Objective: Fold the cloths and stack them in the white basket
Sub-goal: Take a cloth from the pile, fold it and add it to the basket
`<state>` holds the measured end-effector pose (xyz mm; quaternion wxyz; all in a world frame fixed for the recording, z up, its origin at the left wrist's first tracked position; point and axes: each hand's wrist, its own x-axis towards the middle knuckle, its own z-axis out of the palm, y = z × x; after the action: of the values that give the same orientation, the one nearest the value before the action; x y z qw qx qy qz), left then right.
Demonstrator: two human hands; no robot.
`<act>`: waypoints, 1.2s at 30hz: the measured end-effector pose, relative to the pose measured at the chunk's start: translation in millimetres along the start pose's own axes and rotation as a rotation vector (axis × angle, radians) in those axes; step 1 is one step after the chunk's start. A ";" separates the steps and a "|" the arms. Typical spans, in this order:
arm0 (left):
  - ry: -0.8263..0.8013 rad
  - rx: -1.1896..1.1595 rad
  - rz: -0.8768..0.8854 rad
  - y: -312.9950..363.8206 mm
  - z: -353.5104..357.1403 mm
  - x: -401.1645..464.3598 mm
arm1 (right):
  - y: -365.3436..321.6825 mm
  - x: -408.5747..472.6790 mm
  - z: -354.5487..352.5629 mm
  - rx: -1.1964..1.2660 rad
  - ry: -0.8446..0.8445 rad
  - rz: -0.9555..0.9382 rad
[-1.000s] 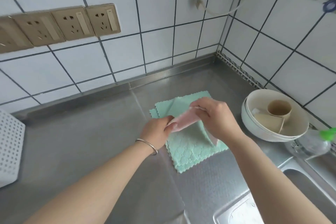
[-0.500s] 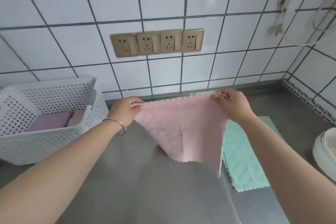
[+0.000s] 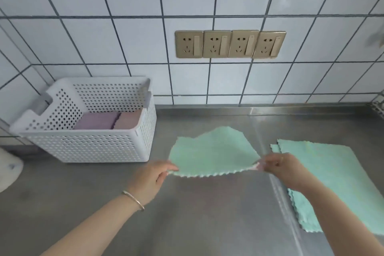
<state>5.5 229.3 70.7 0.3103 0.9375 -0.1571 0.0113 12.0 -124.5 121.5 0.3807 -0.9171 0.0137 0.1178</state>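
I hold a cloth (image 3: 214,154) stretched between both hands just above the steel counter. Its upper face is mint green, and a pink edge shows at the right corner. My left hand (image 3: 148,178) pinches its near left corner and my right hand (image 3: 280,165) pinches its near right corner. The far part of the cloth droops onto the counter. The white perforated basket (image 3: 87,145) stands at the left against the wall, with a folded purple cloth (image 3: 95,120) and a folded pink cloth (image 3: 128,118) inside. More green cloths (image 3: 336,176) lie flat at the right.
The steel counter (image 3: 187,214) runs under a tiled wall carrying a row of gold sockets (image 3: 229,44). A white rounded object (image 3: 8,170) shows at the far left edge.
The cloth hung upright with its pink side toward me; now it is lowered and laid out nearly flat, green side up, closer to the counter. The view has swung further left.
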 end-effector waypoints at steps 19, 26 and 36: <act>-0.407 0.035 -0.318 -40.4 92.1 -48.6 | 99.9 -9.0 95.2 -0.264 -0.424 0.306; -0.217 -0.248 -0.511 -34.1 81.0 -2.5 | 85.2 26.9 71.7 -0.137 -0.339 0.322; -0.028 -0.410 -0.791 -41.1 101.6 85.0 | 73.4 114.5 58.2 0.051 -0.188 0.338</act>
<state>91.0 176.5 -25.0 0.4682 0.8446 0.2105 -0.1522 102.9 -128.4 4.8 0.3781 -0.8767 0.1349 0.2650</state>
